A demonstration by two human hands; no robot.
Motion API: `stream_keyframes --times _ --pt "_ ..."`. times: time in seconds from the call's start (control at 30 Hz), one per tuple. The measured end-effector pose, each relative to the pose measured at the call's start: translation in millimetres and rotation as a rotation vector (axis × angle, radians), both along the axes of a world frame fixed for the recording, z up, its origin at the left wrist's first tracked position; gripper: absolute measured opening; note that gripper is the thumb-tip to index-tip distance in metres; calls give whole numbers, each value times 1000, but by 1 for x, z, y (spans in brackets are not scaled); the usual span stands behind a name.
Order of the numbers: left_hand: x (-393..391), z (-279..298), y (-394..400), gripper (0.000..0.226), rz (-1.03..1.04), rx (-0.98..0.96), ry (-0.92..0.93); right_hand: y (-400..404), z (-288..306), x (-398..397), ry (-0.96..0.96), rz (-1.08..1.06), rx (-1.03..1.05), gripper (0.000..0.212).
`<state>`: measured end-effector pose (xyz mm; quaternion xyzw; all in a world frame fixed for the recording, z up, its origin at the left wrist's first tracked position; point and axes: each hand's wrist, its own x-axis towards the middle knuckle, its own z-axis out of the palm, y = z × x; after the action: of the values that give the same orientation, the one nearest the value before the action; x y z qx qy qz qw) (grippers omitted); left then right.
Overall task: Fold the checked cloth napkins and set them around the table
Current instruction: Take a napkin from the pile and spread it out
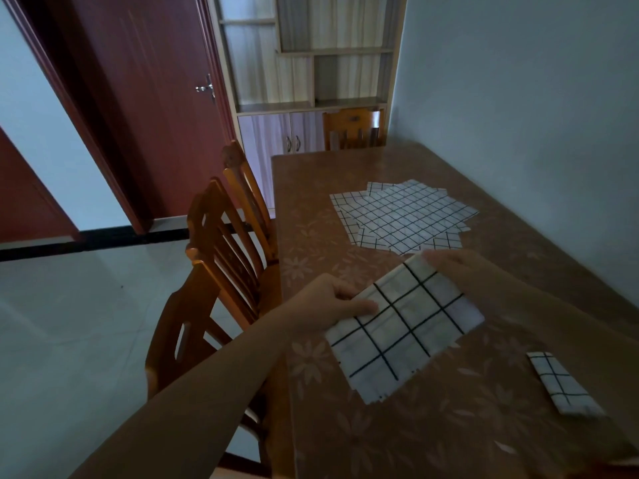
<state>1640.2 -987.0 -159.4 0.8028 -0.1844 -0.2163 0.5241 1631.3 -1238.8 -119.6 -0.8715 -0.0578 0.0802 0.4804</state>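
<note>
A folded white napkin with black checks (404, 326) is held just above the brown flower-patterned table (432, 433). My left hand (332, 300) pinches its left edge, thumb on top. My right hand (460, 264) grips its far top corner. Beyond them, a loose pile of unfolded checked napkins (401, 216) lies spread on the middle of the table. A small folded checked napkin (562, 383) rests flat on the table to the right, near the front edge.
Three wooden chairs (221, 271) stand along the table's left side and one chair (352, 127) at the far end. A pale wall runs along the right side. A red door (155, 98) and a shelf cabinet (304, 63) are behind.
</note>
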Motion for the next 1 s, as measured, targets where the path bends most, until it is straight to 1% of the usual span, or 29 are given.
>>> stream_keyframes --times 0.03,0.07,0.1,0.17,0.2,0.3,0.4,0.47,0.5,0.57,0.6,0.63,0.67,0.7,0.73,0.77,0.83,0.9,0.97,1.0 --pt "0 -1 2 14 21 -12 10 -3 -1 -3 158 17 98 43" --pt "0 -2 4 17 38 -21 19 -6 -3 -5 239 53 107 44" --pt "0 -3 5 19 45 -28 31 -9 -5 -7 267 80 64 43" --pt "0 -6 10 22 55 -24 54 -9 -7 -10 233 77 -64 39" --pt "-1 -7 12 24 60 -15 62 -9 -7 -10 200 57 -90 37" --pt "-2 -9 16 30 52 3 97 -11 -7 -10 157 4 -34 29" --pt "-3 -8 17 28 36 8 119 -11 -5 -9 140 -47 30 24" --pt "-5 -6 16 26 -5 5 153 -11 -4 -10 116 -58 38 28" --pt "-6 -5 15 25 -32 6 170 -11 -4 -9 106 -68 58 34" --pt "-9 -3 13 27 -59 -10 177 -10 -5 -9 117 -134 188 49" --pt "-9 -3 10 28 -35 -37 177 -8 -7 -10 178 -189 341 53" --pt "-8 -5 7 27 6 -83 181 -6 -11 -11 255 -235 538 53" --pt "-7 -7 3 30 55 -136 183 -3 -18 -13 324 -244 705 53" --pt "-7 -9 -2 31 103 -180 177 1 -25 -18 379 -205 790 55" --pt "-6 -12 -6 29 151 -198 161 7 -31 -25 440 -130 808 56" --pt "-5 -16 -10 26 187 -189 136 13 -39 -32 486 -73 780 55" --pt "-4 -25 -16 23 221 -135 79 21 -51 -39 506 -76 625 54" --pt "-3 -31 -18 23 238 -100 71 23 -57 -38 416 -122 502 43" --pt "0 -36 -19 25 235 -103 117 20 -56 -38 341 -107 405 28" --pt "1 -38 -20 25 229 -118 147 19 -53 -38 314 -77 340 25"
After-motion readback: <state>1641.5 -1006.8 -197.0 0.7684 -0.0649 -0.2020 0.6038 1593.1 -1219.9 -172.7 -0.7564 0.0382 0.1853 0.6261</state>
